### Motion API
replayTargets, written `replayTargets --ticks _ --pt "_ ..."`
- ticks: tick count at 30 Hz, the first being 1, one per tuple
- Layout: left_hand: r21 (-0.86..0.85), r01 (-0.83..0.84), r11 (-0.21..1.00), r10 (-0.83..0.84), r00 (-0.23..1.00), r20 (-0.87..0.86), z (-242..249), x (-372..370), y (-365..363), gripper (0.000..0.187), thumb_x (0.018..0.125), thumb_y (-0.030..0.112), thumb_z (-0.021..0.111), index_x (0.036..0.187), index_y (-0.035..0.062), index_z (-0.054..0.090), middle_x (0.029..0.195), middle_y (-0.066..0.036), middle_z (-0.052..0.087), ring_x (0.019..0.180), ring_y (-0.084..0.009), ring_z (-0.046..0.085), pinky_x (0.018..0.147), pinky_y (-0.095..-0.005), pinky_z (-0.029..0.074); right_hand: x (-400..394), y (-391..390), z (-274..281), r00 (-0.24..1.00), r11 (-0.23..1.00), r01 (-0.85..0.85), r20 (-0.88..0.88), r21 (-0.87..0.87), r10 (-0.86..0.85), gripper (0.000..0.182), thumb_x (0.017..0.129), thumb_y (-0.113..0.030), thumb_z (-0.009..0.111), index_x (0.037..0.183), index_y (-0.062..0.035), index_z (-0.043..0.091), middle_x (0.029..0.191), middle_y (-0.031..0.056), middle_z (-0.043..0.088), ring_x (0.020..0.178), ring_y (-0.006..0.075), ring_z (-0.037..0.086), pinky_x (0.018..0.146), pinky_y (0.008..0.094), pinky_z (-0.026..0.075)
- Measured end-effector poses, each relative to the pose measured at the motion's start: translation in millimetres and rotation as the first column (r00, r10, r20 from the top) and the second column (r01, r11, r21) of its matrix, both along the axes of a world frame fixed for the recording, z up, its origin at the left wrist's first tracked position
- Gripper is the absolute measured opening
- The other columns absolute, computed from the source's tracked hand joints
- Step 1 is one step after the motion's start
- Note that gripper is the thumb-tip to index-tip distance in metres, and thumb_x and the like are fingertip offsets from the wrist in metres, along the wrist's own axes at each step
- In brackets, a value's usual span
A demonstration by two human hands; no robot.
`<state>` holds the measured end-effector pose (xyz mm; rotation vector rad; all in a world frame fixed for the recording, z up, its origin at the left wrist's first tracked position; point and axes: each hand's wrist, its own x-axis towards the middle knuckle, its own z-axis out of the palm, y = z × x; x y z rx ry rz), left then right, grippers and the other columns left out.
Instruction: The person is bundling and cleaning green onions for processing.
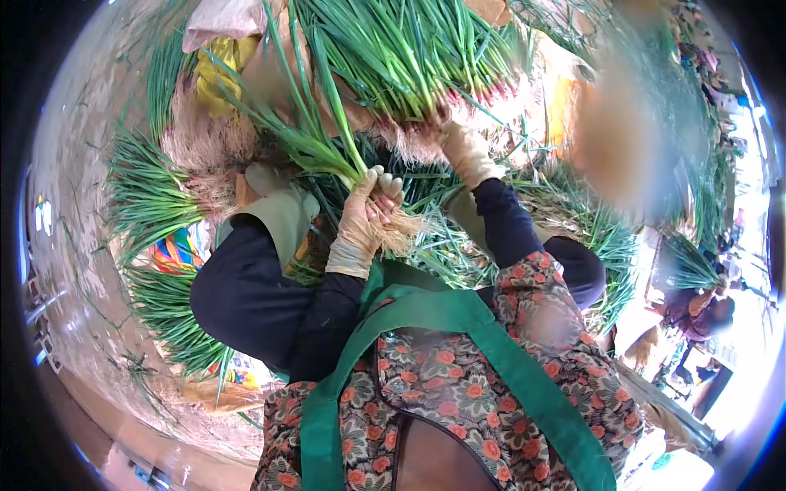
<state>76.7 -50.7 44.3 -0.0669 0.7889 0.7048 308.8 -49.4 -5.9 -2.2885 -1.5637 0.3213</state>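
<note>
My left hand (363,214), in a pale glove, is closed around a small bunch of spring onions (337,159). Their green leaves point up and to the left, and the pale stringy roots hang out at the right of my fist. Farther forward, my right hand (465,151), also gloved, is at the root end of a large pile of spring onions (401,61). Its fingertips appear pinched on a reddish bulb there, though they are partly hidden.
Several more bundles of spring onions (155,192) lie along the left. A yellow cloth or bag (223,75) is by the upper-left bundle. Loose green leaves (458,245) cover the ground between my knees. Another person (696,311) sits far right. Blurred spots obscure the upper right.
</note>
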Motion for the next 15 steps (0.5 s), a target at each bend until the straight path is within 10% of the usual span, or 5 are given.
replayTargets --ticks 6,9,10,14,15 --pt "0.269 0.272 0.924 -0.212 0.949 -0.231 -50.8 -5.5 1.9 0.025 0.084 0.025 0.061 0.099 0.0045 0.060 0.068 -0.004 0.061 0.048 -0.0128 0.054 0.042 -0.0241 0.045 -88.6 -47.0 65.3 0.904 0.870 -0.425 -0.163 -0.249 0.395 0.023 0.083 -0.023 0.058 0.098 -0.0054 0.062 0.086 0.0140 0.064 0.079 0.0306 0.062 0.070 0.0391 0.050" --pt "0.155 0.211 0.965 -0.163 0.947 -0.275 -42.4 1.9 -4.1 0.021 0.082 0.019 0.064 0.093 0.0005 0.061 0.064 -0.006 0.060 0.043 -0.0122 0.052 0.036 -0.0232 0.041 -75.8 -48.9 39.3 0.832 0.949 -0.310 -0.464 0.065 0.303 0.020 0.087 -0.017 0.052 0.099 -0.0039 0.062 0.088 0.0129 0.063 0.083 0.0285 0.061 0.072 0.0365 0.050" --pt "0.166 0.203 0.965 -0.143 0.938 -0.314 -41.7 4.2 -4.2 0.021 0.082 0.018 0.064 0.092 0.0004 0.061 0.064 -0.006 0.060 0.043 -0.0125 0.052 0.035 -0.0235 0.041 -65.4 -43.3 7.2 0.920 0.950 -0.313 -0.252 -0.005 0.302 0.020 0.091 -0.015 0.048 0.099 -0.0024 0.061 0.087 0.0119 0.063 0.083 0.0244 0.061 0.071 0.0323 0.050" --pt "0.213 0.236 0.948 -0.139 0.911 -0.389 -50.1 1.3 -6.6 0.019 0.083 0.019 0.063 0.087 0.0007 0.060 0.066 -0.007 0.061 0.044 -0.0125 0.053 0.035 -0.0235 0.041 -102.1 -2.3 23.5 0.619 0.983 -0.002 -0.773 -0.183 -0.143 0.020 0.088 -0.019 0.057 0.092 0.0002 0.061 0.078 0.0059 0.062 0.067 0.0129 0.058 0.059 0.0269 0.047" --pt "0.237 0.239 0.942 -0.146 0.925 -0.350 -52.0 -1.9 -4.0 0.019 0.085 0.020 0.062 0.084 0.0013 0.059 0.067 -0.007 0.061 0.045 -0.0123 0.053 0.034 -0.0233 0.040 -105.3 0.0 9.2 0.294 0.959 0.099 -0.913 -0.265 -0.283 0.019 0.086 -0.019 0.059 0.089 -0.0003 0.061 0.074 0.0039 0.061 0.059 0.0106 0.054 0.053 0.0261 0.044"
